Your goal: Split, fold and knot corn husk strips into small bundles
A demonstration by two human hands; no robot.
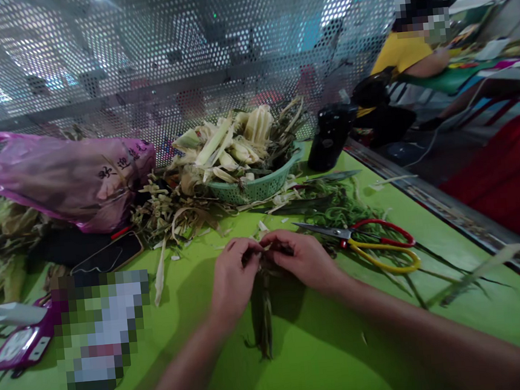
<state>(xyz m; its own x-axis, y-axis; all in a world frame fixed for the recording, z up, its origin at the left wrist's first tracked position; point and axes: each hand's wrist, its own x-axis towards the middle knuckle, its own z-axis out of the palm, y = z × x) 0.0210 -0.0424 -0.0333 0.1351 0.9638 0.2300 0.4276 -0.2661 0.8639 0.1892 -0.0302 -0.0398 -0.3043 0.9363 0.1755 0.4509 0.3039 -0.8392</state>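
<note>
Both my hands meet at the middle of the green table (329,359), pinching the top of a small bundle of dark green leaf strips (265,316) that hangs down toward me. My left hand (233,279) is closed on the bundle's left side. My right hand (299,258) is closed on its right side, fingertips touching the left hand's. Scissors (373,243) with red and yellow handles lie just right of my right hand. A teal basket (259,186) heaped with pale leaf strips stands behind my hands.
A pink plastic bag (62,176) lies at the back left, a phone (108,254) in front of it. Loose leaves litter the far table. A black object (330,134) stands by the perforated metal screen (161,52). A person in a yellow shirt (400,52) sits at the far right.
</note>
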